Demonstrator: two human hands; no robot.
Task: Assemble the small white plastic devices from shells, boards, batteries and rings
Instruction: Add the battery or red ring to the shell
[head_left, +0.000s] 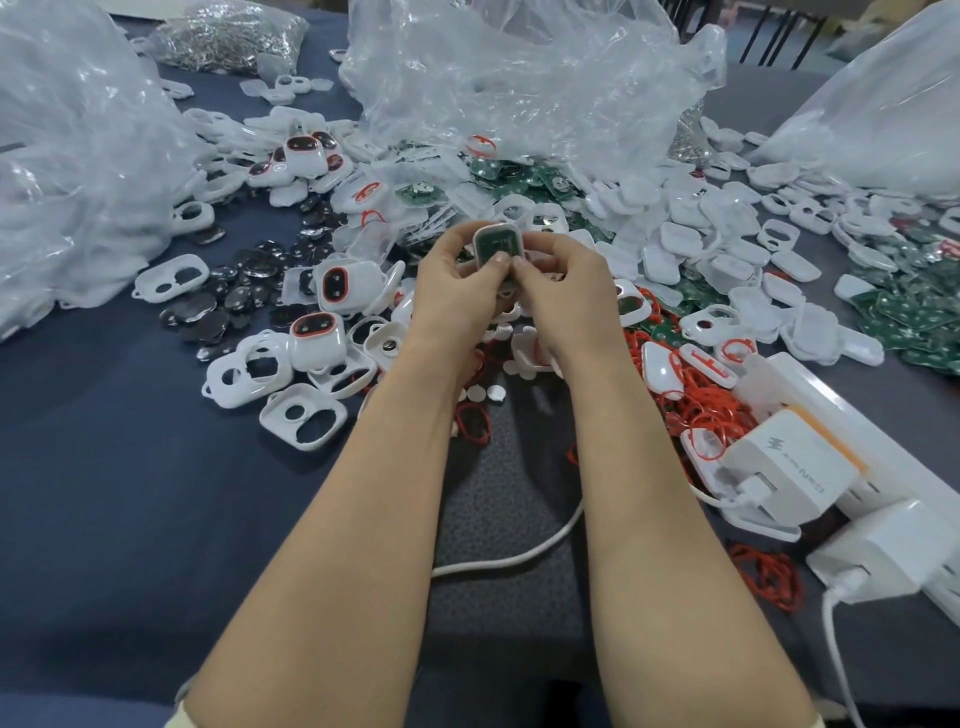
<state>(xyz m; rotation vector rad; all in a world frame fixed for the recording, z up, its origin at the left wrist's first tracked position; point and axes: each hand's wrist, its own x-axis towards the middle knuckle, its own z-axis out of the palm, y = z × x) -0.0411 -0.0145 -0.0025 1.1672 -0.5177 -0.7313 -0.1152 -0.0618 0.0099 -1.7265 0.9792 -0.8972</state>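
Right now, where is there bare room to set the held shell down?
Bare blue tablecloth lies left of the left forearm, below the empty white plastic shell frames and silver coin batteries. Ahead and right are crowded: green circuit boards, red rings, white chargers.

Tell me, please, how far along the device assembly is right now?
Done: a few closed devices lie to the left of the hands. In hand: the left hand and right hand hold an open shell with a green board seated inside, and no cover on yet. Left: heaps of loose shells, boards, coin batteries and red rings, so most remains.
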